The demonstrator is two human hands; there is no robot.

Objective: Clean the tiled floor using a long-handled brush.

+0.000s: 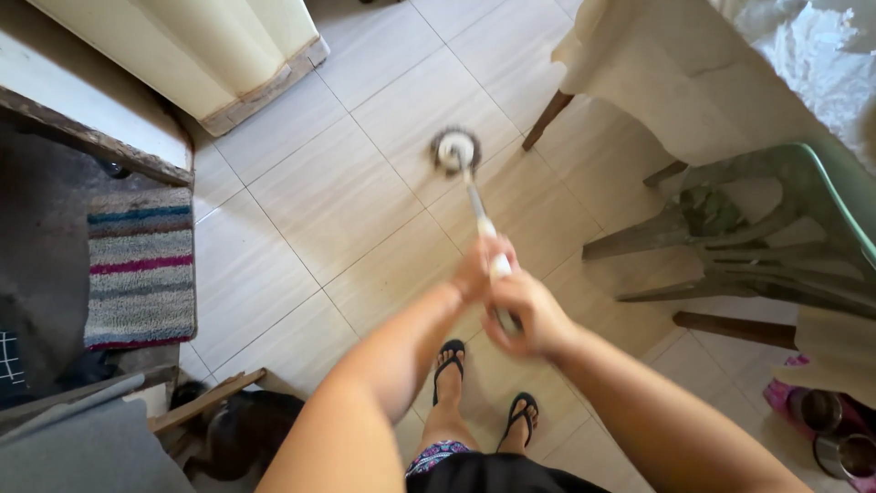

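Observation:
A mop with a round grey-and-white head (455, 149) rests on the beige tiled floor (319, 210), its metal and white handle (481, 219) running back toward me. My left hand (476, 267) grips the handle higher along the shaft. My right hand (525, 310) is closed around the handle's near end, just below the left hand. Both arms reach forward from the bottom of the view. My feet in black flip-flops (449, 361) stand on the tiles beneath the hands.
A striped rug (140, 265) lies at a doorway on the left. A green plastic chair (776, 237) and a cloth-covered table (693, 82) stand on the right. Metal cups (835, 429) sit at the bottom right. A cream panel (210, 55) leans at the top left.

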